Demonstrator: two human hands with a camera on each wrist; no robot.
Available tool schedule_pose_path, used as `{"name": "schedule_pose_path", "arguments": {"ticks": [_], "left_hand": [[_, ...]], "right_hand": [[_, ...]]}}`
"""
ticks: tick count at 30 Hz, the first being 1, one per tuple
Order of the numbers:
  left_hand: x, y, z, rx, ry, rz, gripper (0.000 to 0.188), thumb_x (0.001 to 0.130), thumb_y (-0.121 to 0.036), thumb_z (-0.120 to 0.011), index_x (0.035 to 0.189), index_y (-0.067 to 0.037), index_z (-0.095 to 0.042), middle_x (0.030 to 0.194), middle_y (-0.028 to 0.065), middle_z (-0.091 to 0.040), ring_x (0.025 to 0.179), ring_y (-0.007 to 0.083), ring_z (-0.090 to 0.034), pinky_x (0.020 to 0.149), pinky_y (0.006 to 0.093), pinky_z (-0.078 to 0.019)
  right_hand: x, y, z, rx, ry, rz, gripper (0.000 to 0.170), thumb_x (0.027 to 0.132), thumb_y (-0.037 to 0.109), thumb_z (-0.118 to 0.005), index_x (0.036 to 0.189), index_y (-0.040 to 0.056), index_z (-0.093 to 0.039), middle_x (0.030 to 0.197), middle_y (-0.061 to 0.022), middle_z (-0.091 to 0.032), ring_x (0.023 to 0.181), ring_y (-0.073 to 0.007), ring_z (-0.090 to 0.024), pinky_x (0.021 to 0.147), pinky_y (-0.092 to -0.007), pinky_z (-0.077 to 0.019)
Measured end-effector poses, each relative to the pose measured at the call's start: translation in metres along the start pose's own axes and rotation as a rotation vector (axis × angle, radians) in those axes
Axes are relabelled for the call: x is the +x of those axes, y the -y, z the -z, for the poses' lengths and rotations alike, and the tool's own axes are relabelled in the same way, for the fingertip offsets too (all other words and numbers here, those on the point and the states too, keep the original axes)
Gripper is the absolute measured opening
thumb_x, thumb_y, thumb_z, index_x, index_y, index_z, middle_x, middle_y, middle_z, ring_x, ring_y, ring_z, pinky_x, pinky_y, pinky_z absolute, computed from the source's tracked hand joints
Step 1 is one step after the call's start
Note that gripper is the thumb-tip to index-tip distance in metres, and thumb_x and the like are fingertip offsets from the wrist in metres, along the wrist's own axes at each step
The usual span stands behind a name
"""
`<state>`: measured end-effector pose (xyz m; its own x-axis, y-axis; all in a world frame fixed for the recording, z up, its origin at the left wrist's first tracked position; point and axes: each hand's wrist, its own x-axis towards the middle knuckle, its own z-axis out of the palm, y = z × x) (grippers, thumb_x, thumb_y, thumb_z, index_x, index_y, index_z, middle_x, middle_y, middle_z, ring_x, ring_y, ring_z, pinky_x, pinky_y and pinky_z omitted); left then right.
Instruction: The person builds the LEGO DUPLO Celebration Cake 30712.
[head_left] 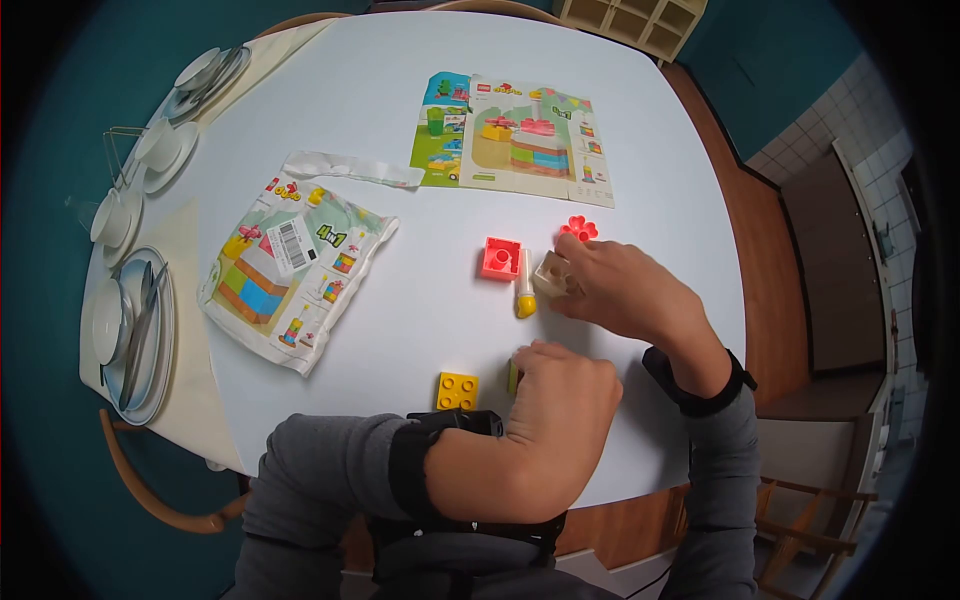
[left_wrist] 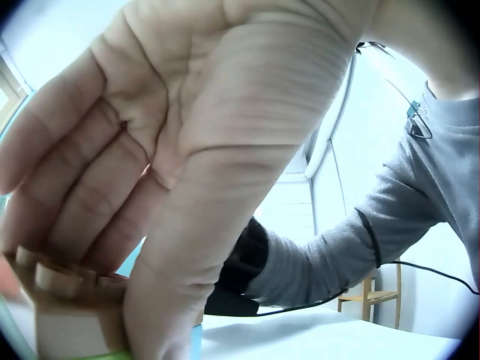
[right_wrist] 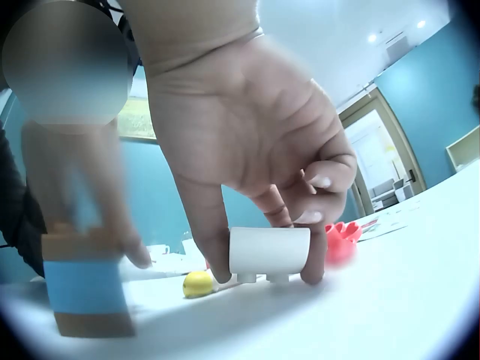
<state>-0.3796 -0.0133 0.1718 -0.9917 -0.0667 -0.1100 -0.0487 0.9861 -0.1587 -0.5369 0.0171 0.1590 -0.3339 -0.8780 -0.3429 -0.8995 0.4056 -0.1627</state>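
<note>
My right hand (head_left: 630,290) pinches a white toy brick (right_wrist: 268,250) between thumb and fingers, its studs facing down close over the table. The left hand (head_left: 560,415) grips a stack of toy bricks (right_wrist: 86,285), brown above and below a blue layer; in the left wrist view brown studs (left_wrist: 58,277) top it, and in the head view the hand hides most of it. Left of the white brick lie a candle piece with a yellow flame (head_left: 526,304) and a coral brick (head_left: 501,258), hollow side up. A coral flower piece (head_left: 580,229) sits just beyond the right fingers.
Near the left forearm is a yellow brick (head_left: 457,391), studs up. A torn Duplo bag (head_left: 295,270) lies on the left, with its torn-off strip (head_left: 350,170) above. An unfolded picture leaflet (head_left: 535,140) is at the back. Plates and bowls (head_left: 150,330) line the left edge.
</note>
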Motion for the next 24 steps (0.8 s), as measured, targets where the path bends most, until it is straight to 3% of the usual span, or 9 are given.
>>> {"name": "schedule_pose_path", "arguments": {"ticks": [6, 8, 10, 12, 16, 17, 19, 22, 24], "left_hand": [[0.011, 0.016, 0.002, -0.081, -0.011, 0.059, 0.014, 0.080, -0.011, -0.068, 0.067, -0.010, -0.064, 0.058, 0.0023, -0.060, 0.059, 0.0146, -0.064, 0.053, 0.0262, -0.0471], [0.015, 0.024, 0.012, -0.124, 0.216, 0.035, 0.010, 0.080, -0.015, -0.070, 0.084, -0.008, -0.064, 0.067, 0.0035, -0.063, 0.066, 0.0181, -0.066, 0.058, 0.0298, -0.0480], [0.010, 0.037, 0.008, -0.183, 0.144, -0.031, 0.021, 0.078, -0.016, -0.072, 0.093, -0.005, -0.062, 0.073, 0.0061, -0.064, 0.072, 0.0218, -0.066, 0.061, 0.0323, -0.0483], [0.005, 0.050, 0.011, -0.288, 0.130, -0.045, 0.041, 0.074, -0.017, -0.076, 0.107, 0.000, -0.059, 0.084, 0.0110, -0.066, 0.083, 0.0281, -0.065, 0.068, 0.0368, -0.0484], [-0.005, 0.067, 0.038, -0.280, 0.180, 0.096, 0.055, 0.068, -0.016, -0.081, 0.115, 0.002, -0.059, 0.092, 0.0153, -0.067, 0.091, 0.0325, -0.064, 0.076, 0.0404, -0.0487], [-0.009, 0.075, 0.042, -0.324, 0.144, 0.123, 0.055, 0.066, -0.015, -0.083, 0.113, 0.001, -0.060, 0.095, 0.0155, -0.067, 0.092, 0.0326, -0.064, 0.078, 0.0401, -0.0491], [-0.014, 0.080, 0.048, -0.356, 0.120, 0.150, 0.055, 0.063, -0.013, -0.084, 0.112, 0.000, -0.062, 0.099, 0.0158, -0.068, 0.094, 0.0326, -0.064, 0.080, 0.0397, -0.0494], [-0.020, 0.079, 0.050, -0.303, 0.141, 0.146, 0.054, 0.060, -0.010, -0.085, 0.109, -0.001, -0.064, 0.103, 0.0166, -0.068, 0.093, 0.0343, -0.065, 0.080, 0.0395, -0.0507], [-0.024, 0.074, 0.049, -0.323, 0.124, 0.176, 0.053, 0.061, -0.008, -0.084, 0.110, -0.002, -0.064, 0.099, 0.0158, -0.069, 0.090, 0.0337, -0.065, 0.078, 0.0389, -0.0514]], "right_hand": [[-0.018, -0.020, 0.019, 0.193, -0.236, 0.084, 0.054, 0.081, 0.022, -0.071, 0.130, 0.0075, -0.052, 0.089, -0.0196, -0.069, 0.082, -0.0363, -0.065, 0.077, -0.0443, -0.0511], [-0.023, -0.023, 0.027, 0.229, -0.279, 0.093, 0.044, 0.081, 0.017, -0.070, 0.119, 0.0033, -0.054, 0.087, -0.0220, -0.067, 0.081, -0.0386, -0.064, 0.073, -0.0446, -0.0504], [-0.028, -0.025, 0.033, 0.325, -0.441, 0.115, 0.035, 0.079, 0.014, -0.072, 0.105, 0.0011, -0.052, 0.086, -0.0227, -0.065, 0.079, -0.0407, -0.063, 0.069, -0.0446, -0.0493], [-0.027, -0.037, 0.027, 0.303, -0.581, 0.257, 0.038, 0.074, 0.006, -0.078, 0.099, 0.0019, -0.049, 0.084, -0.0123, -0.061, 0.075, -0.0240, -0.065, 0.064, -0.0342, -0.0508], [-0.039, -0.028, 0.029, 0.350, -0.489, 0.378, 0.049, 0.065, 0.000, -0.080, 0.107, 0.0036, -0.057, 0.097, -0.0076, -0.062, 0.082, -0.0242, -0.065, 0.068, -0.0350, -0.0517], [-0.039, -0.024, 0.025, 0.382, -0.497, 0.369, 0.049, 0.065, 0.000, -0.080, 0.107, 0.0036, -0.057, 0.097, -0.0076, -0.062, 0.082, -0.0242, -0.065, 0.068, -0.0350, -0.0517], [-0.037, -0.017, 0.020, 0.296, -0.316, 0.639, 0.056, 0.063, 0.001, -0.080, 0.115, 0.0053, -0.061, 0.101, -0.0074, -0.061, 0.086, -0.0259, -0.062, 0.072, -0.0371, -0.0510], [-0.034, -0.008, 0.012, 0.412, -0.088, 0.739, 0.056, 0.065, 0.004, -0.080, 0.118, 0.0058, -0.062, 0.101, -0.0082, -0.059, 0.089, -0.0289, -0.061, 0.077, -0.0388, -0.0511], [-0.034, -0.004, 0.002, 0.420, -0.094, 0.733, 0.050, 0.066, 0.005, -0.080, 0.113, 0.0049, -0.063, 0.099, -0.0082, -0.059, 0.091, -0.0294, -0.061, 0.078, -0.0386, -0.0519]]}}
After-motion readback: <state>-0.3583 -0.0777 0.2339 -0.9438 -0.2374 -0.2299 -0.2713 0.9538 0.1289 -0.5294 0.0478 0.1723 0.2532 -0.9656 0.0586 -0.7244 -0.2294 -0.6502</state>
